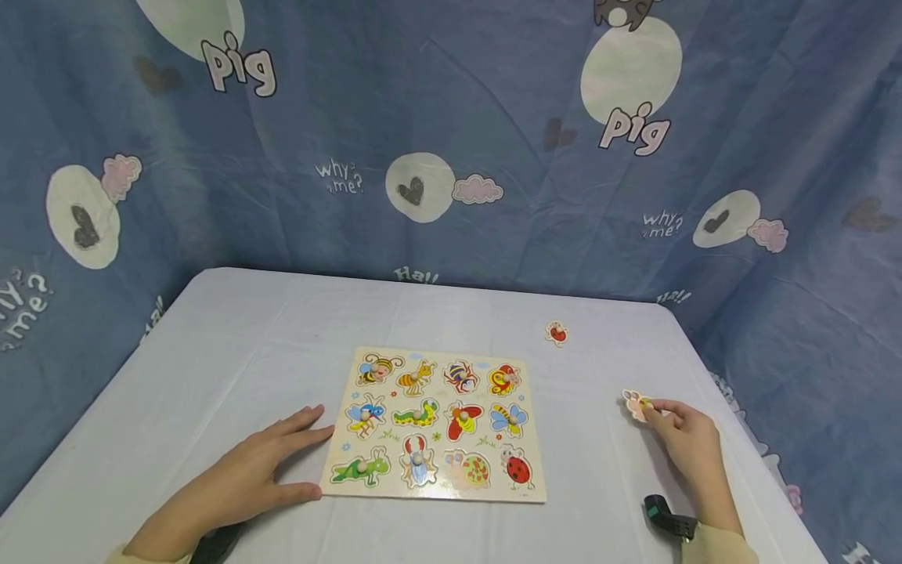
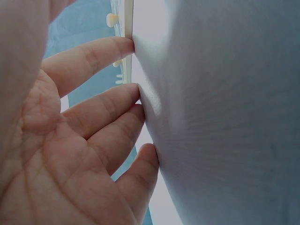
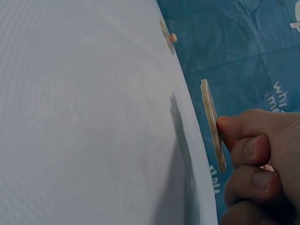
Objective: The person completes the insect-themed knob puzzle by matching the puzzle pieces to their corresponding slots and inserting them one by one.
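A wooden knob puzzle board point(image 1: 437, 437) with insect pictures lies flat on the white table. Beside its left edge my left hand point(image 1: 247, 474) rests with fingers spread, the thumb at the lower left corner. In the left wrist view, the fingers point(image 2: 98, 105) are fairly straight and the fingertips touch the tabletop next to the board. Off to the right, my right hand point(image 1: 687, 446) pinches a thin puzzle piece point(image 1: 633, 403) with a pale pinkish part showing. The right wrist view shows that piece point(image 3: 211, 119) edge-on, held above the table; its knob is hidden by the fingers.
A small red ladybug piece point(image 1: 557, 333) with a knob lies beyond the board's upper right corner. The white table point(image 1: 282, 329) ends at a blue printed curtain point(image 1: 451, 102) behind and at the sides. A black strap device point(image 1: 665, 517) is on the right wrist.
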